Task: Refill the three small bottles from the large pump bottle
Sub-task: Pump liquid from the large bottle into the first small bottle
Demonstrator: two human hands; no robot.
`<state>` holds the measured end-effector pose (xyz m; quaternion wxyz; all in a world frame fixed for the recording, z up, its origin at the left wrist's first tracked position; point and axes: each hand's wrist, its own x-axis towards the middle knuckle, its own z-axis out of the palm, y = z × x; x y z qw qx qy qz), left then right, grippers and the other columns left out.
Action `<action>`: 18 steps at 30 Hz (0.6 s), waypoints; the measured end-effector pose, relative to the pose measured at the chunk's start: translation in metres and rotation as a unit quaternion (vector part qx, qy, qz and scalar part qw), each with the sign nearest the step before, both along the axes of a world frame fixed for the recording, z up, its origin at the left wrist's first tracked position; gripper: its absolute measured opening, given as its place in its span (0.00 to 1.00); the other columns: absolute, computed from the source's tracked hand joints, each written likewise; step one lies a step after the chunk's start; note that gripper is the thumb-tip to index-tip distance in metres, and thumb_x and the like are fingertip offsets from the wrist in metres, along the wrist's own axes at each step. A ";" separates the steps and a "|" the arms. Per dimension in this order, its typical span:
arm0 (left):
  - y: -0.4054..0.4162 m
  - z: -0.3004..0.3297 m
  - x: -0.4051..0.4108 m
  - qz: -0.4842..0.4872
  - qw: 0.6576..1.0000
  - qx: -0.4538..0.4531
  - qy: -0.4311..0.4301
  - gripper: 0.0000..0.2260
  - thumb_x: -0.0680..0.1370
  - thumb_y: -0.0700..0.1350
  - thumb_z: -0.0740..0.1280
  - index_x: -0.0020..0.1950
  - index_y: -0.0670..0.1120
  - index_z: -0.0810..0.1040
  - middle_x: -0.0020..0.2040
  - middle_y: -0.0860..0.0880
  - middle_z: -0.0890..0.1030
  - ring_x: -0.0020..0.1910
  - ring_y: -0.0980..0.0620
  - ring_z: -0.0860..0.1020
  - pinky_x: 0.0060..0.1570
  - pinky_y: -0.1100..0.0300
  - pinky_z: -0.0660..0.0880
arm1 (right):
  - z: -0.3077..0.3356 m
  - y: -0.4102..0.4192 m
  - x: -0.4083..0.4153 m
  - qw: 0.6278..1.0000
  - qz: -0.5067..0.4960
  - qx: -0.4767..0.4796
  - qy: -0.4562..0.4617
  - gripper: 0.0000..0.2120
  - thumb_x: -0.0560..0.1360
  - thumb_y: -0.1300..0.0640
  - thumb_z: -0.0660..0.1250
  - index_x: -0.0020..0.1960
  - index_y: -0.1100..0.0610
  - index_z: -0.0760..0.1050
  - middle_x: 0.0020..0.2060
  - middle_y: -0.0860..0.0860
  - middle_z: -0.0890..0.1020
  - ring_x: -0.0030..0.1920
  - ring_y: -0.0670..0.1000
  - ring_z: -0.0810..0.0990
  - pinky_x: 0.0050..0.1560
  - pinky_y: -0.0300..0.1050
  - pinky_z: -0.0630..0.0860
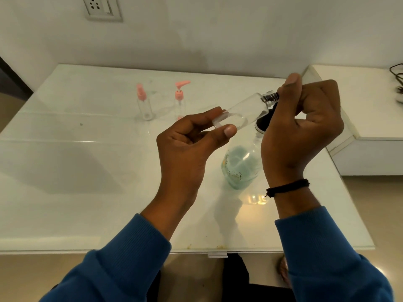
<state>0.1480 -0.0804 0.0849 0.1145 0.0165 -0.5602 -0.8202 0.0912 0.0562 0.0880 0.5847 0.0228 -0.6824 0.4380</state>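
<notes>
A small clear bottle hangs tilted in the air over the table, its threaded neck pointing up right with no cap on it. My left hand pinches its base between thumb and fingers. My right hand is curled at the bottle's neck; whatever its fingers hold is hidden. Below them stands the large bottle with pale blue-green liquid, its black pump top mostly hidden behind my right hand. Two more small clear bottles stand at the back: one with a pink spray cap, one with a pink pump.
The white glass table ends at a wall behind. A raised white shelf adjoins it on the right, with a dark cable at its far end. A wall socket sits above.
</notes>
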 end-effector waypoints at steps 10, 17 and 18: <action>0.000 0.000 0.000 -0.002 1.000 0.006 -0.001 0.16 0.66 0.42 0.77 0.54 0.45 0.84 0.52 0.47 0.87 0.51 0.45 0.86 0.51 0.55 0.82 | -0.002 0.002 0.000 1.000 -0.007 0.003 -0.001 0.18 0.80 0.65 0.68 0.32 0.66 0.75 0.29 0.59 0.74 0.33 0.47 0.68 0.35 0.37 0.66; 0.000 -0.002 0.000 0.000 1.000 -0.002 -0.001 0.17 0.66 0.42 0.77 0.54 0.45 0.84 0.52 0.47 0.87 0.52 0.46 0.86 0.51 0.55 0.82 | -0.007 -0.001 0.001 1.000 -0.005 -0.009 -0.011 0.17 0.80 0.65 0.68 0.33 0.65 0.76 0.30 0.58 0.75 0.34 0.44 0.69 0.36 0.39 0.68; 0.000 -0.002 0.000 0.000 1.000 -0.003 -0.001 0.17 0.66 0.42 0.77 0.54 0.45 0.84 0.52 0.47 0.87 0.51 0.46 0.86 0.51 0.54 0.82 | -0.006 0.001 0.000 1.000 -0.006 -0.005 -0.009 0.17 0.80 0.65 0.68 0.33 0.65 0.76 0.30 0.58 0.75 0.34 0.46 0.70 0.36 0.40 0.68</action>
